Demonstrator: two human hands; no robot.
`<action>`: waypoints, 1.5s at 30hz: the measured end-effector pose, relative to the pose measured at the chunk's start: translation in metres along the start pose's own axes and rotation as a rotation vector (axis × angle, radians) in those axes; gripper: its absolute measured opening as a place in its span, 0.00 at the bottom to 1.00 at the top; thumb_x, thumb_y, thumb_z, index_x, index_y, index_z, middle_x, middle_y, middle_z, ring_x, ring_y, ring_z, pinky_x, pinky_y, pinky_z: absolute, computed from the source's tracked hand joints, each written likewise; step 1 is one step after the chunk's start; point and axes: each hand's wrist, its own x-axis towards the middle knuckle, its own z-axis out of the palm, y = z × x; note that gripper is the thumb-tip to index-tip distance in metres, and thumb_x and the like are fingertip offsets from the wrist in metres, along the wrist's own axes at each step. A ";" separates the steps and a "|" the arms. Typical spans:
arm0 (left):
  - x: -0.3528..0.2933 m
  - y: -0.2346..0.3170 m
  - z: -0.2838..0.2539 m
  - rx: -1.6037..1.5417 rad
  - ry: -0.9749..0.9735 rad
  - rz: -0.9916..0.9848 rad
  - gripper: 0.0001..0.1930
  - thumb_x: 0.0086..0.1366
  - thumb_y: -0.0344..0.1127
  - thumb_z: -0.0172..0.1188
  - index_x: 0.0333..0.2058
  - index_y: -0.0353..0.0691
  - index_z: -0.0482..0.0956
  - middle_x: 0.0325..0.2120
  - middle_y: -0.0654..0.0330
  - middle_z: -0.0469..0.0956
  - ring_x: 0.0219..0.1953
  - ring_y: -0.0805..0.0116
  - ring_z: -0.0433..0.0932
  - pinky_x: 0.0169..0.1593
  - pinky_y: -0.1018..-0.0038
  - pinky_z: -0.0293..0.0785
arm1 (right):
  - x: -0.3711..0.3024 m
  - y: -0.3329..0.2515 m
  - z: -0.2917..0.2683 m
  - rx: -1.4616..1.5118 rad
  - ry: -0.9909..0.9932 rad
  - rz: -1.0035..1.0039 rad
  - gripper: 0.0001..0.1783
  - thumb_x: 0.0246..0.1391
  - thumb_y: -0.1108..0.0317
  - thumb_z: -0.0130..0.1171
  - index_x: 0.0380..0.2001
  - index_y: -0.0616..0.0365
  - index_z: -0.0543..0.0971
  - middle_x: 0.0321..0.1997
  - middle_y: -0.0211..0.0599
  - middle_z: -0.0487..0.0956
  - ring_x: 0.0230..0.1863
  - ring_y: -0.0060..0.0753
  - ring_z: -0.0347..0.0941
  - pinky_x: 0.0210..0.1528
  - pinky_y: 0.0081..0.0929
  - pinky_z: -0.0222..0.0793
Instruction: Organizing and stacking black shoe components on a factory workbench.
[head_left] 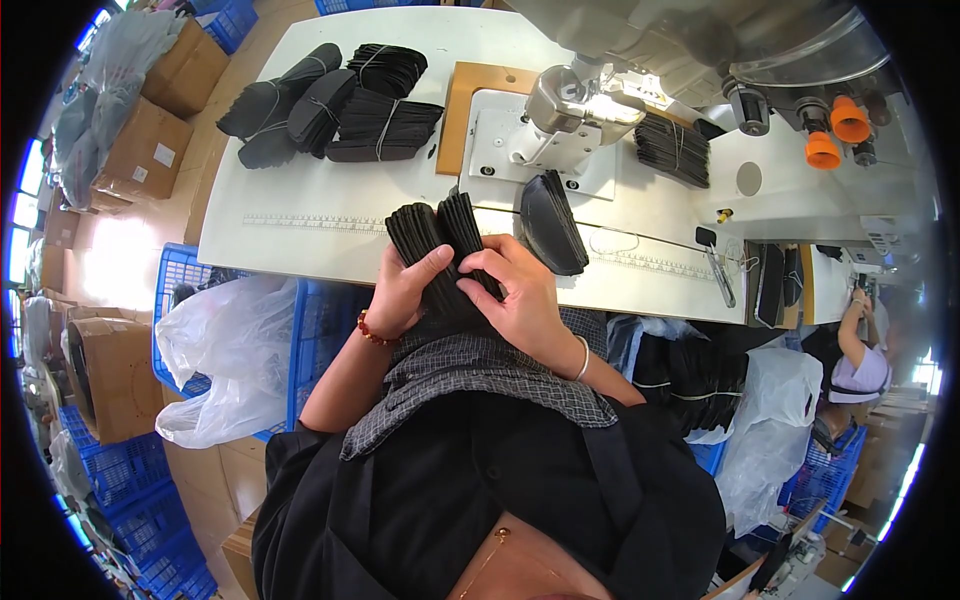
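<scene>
My left hand [402, 292] is closed around a thick stack of black cut pieces [416, 234], held over the near edge of the white table [330, 245]. Right beside it, my right hand [520, 305] pinches a thinner stack of the same black pieces [461, 225] with thumb and fingers. The two stacks lean against each other at their lower ends, and my hands partly hide them. A loose stack of curved black pieces [553, 225] lies on the table just right of my right hand.
A sewing machine [575, 115] stands beyond my hands. Tied black bundles [385, 130] lie at the far left, and another tied bundle [672, 148] at the right. Thread snips [720, 275] rest near the right edge. A blue crate [178, 285] with plastic bags [235, 340] stands at left.
</scene>
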 end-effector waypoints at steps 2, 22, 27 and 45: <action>-0.002 0.000 -0.006 -0.012 0.006 0.000 0.18 0.67 0.28 0.65 0.54 0.34 0.73 0.42 0.61 0.80 0.41 0.72 0.81 0.44 0.72 0.82 | 0.001 -0.003 0.004 -0.029 -0.011 0.006 0.12 0.48 0.76 0.70 0.37 0.53 0.82 0.44 0.41 0.79 0.39 0.41 0.79 0.38 0.31 0.74; 0.000 -0.003 -0.001 0.009 0.024 0.028 0.16 0.68 0.27 0.65 0.52 0.34 0.74 0.43 0.60 0.81 0.42 0.72 0.81 0.46 0.71 0.81 | 0.002 -0.002 0.003 -0.065 0.007 -0.033 0.11 0.49 0.71 0.70 0.36 0.49 0.80 0.46 0.37 0.78 0.36 0.37 0.78 0.36 0.34 0.73; 0.000 -0.002 -0.001 -0.005 0.014 0.031 0.16 0.67 0.28 0.65 0.52 0.34 0.74 0.43 0.60 0.81 0.42 0.72 0.81 0.46 0.72 0.80 | 0.002 -0.002 -0.001 -0.005 -0.064 0.062 0.12 0.49 0.74 0.70 0.38 0.52 0.82 0.47 0.41 0.77 0.40 0.39 0.78 0.39 0.29 0.73; 0.000 -0.001 -0.001 -0.037 0.018 0.007 0.21 0.68 0.25 0.63 0.58 0.35 0.69 0.47 0.58 0.80 0.46 0.70 0.80 0.49 0.70 0.81 | 0.001 0.005 0.001 0.031 -0.050 0.025 0.11 0.50 0.77 0.67 0.37 0.52 0.81 0.47 0.39 0.77 0.37 0.37 0.78 0.36 0.29 0.73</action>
